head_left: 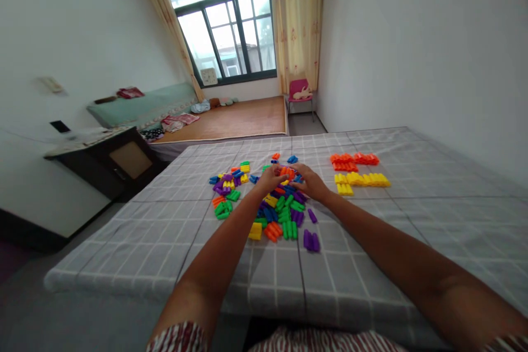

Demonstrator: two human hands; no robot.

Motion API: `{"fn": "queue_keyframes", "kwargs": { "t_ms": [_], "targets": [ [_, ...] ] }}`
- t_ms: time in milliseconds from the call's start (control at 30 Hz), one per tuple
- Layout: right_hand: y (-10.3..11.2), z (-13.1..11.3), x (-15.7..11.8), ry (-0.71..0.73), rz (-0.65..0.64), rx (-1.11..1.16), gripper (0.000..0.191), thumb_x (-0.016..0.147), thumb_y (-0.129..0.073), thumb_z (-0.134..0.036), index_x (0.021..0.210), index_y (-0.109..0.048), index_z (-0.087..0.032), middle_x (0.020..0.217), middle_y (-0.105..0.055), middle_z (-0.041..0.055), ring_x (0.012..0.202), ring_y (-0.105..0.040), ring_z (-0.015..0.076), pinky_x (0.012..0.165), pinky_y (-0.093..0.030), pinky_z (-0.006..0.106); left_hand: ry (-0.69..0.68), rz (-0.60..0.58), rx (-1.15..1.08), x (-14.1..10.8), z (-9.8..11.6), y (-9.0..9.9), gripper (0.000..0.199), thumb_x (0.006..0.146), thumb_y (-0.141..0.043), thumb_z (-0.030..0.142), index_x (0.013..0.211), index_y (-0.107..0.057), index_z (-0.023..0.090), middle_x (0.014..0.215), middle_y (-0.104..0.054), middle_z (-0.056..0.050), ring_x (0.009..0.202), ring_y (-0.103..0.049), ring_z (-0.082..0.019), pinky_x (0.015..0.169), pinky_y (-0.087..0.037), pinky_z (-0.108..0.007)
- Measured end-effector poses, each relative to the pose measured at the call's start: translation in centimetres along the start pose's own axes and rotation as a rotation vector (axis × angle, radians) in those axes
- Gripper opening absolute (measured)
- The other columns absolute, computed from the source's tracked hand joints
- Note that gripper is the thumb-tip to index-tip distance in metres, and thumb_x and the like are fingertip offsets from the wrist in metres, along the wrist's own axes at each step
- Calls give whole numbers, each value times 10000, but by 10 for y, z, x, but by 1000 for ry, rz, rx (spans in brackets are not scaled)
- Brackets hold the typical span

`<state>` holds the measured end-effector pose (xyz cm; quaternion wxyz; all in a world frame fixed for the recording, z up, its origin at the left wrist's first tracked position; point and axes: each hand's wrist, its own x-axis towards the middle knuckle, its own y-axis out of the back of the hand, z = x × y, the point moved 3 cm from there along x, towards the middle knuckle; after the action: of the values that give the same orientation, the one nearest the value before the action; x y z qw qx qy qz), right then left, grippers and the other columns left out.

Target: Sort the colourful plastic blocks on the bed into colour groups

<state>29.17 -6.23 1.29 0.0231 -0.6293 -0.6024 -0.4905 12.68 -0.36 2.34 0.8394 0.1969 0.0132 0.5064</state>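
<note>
Both hands meet over a heap of small coloured plastic pieces. My left hand [272, 177] and my right hand [308, 180] have their fingers closed around an orange piece [287, 172] between them. Below the hands lie green pieces [284, 209], purple ones [311, 241], orange ones [273, 231] and a yellow one [255, 231]. A smaller mixed pile [226, 182] spreads to the left. At the right, orange pieces [355, 160] are grouped in rows, with a row of yellow pieces [363, 180] just in front of them.
A grey checked cloth [165, 231] covers the work surface. Behind it stand a low bed [243, 115] and a pink chair [300, 91]. A dark cabinet [119, 162] is at the left, and a white wall [433, 55] rises on the right.
</note>
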Motion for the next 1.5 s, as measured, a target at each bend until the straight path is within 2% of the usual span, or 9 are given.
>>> {"fn": "queue_keyframes", "kwargs": {
  "t_ms": [100, 200, 300, 467, 600, 967, 1267, 1400, 1500],
  "targets": [
    [-5, -9, 8, 41, -20, -58, 435, 838, -615, -300, 1258, -563, -199, 1205, -603, 123, 1149, -542, 254, 1000, -442, 458, 27, 17, 10, 2, 6, -7, 302, 681, -737, 318, 851, -573, 129, 701, -651, -11, 628, -608, -121, 571, -471, -219],
    [10, -3, 19, 58, -49, -147, 413, 820, -639, -286, 1218, -602, -183, 1196, -608, 126, 1134, -544, 249, 992, -443, 436, 2, 55, 56, 3, 13, 3, 325, 759, -661, 388, 960, -594, 142, 752, -674, -29, 650, -623, -137, 579, -494, -245],
    [57, 25, 27, -41, -55, -289, 424, 777, -682, -271, 1185, -631, -164, 1164, -632, 129, 1080, -570, 250, 964, -453, 416, -84, 128, 208, 1, 12, 29, 302, 791, -599, 399, 970, -644, 161, 863, -701, -54, 746, -650, -167, 654, -524, -283],
    [164, 101, -4, -477, -166, -534, 363, 746, -682, -253, 1101, -683, -176, 1067, -702, 87, 829, -651, 188, 759, -500, 284, -82, 244, 369, -15, -13, 72, 258, 762, -557, 323, 922, -682, 165, 915, -723, -58, 831, -673, -199, 788, -536, -330],
    [204, 137, -42, -668, -322, -722, 237, 663, -743, -304, 875, -745, -198, 869, -738, 43, 782, -661, 190, 673, -471, 237, -38, 257, 364, -27, -28, 81, 281, 761, -512, 299, 939, -687, 171, 851, -729, -46, 838, -674, -209, 784, -544, -338],
    [202, 138, -45, -651, -308, -776, 308, 699, -681, -177, 999, -750, -179, 1028, -736, 56, 941, -662, 214, 779, -476, 253, -119, 193, 522, -32, -26, 77, 255, 815, -500, 282, 938, -696, 173, 956, -732, -62, 922, -666, -202, 864, -516, -339],
    [149, 65, 25, -434, -218, -796, 283, 855, -519, -288, 1052, -716, -237, 1012, -739, 43, 867, -659, 195, 736, -462, 276, -234, 22, 671, -35, -26, 55, 259, 872, -495, 281, 1014, -698, 205, 1061, -703, -65, 1034, -619, -206, 962, -462, -354],
    [175, 58, 44, -377, -113, -728, 304, 864, -497, -279, 1057, -723, -213, 994, -741, 48, 831, -665, 186, 762, -472, 285, -232, -5, 697, -37, -32, 54, 296, 891, -460, 290, 1051, -693, 202, 1065, -700, -76, 1037, -614, -214, 954, -462, -358],
    [210, 80, 26, -461, -135, -785, 288, 824, -534, -250, 1021, -735, -193, 969, -744, 64, 835, -666, 194, 730, -472, 280, -231, -10, 698, -36, -34, 55, 302, 892, -450, 297, 1049, -694, 211, 1065, -701, -68, 1030, -617, -214, 949, -462, -360]
  ]
}}
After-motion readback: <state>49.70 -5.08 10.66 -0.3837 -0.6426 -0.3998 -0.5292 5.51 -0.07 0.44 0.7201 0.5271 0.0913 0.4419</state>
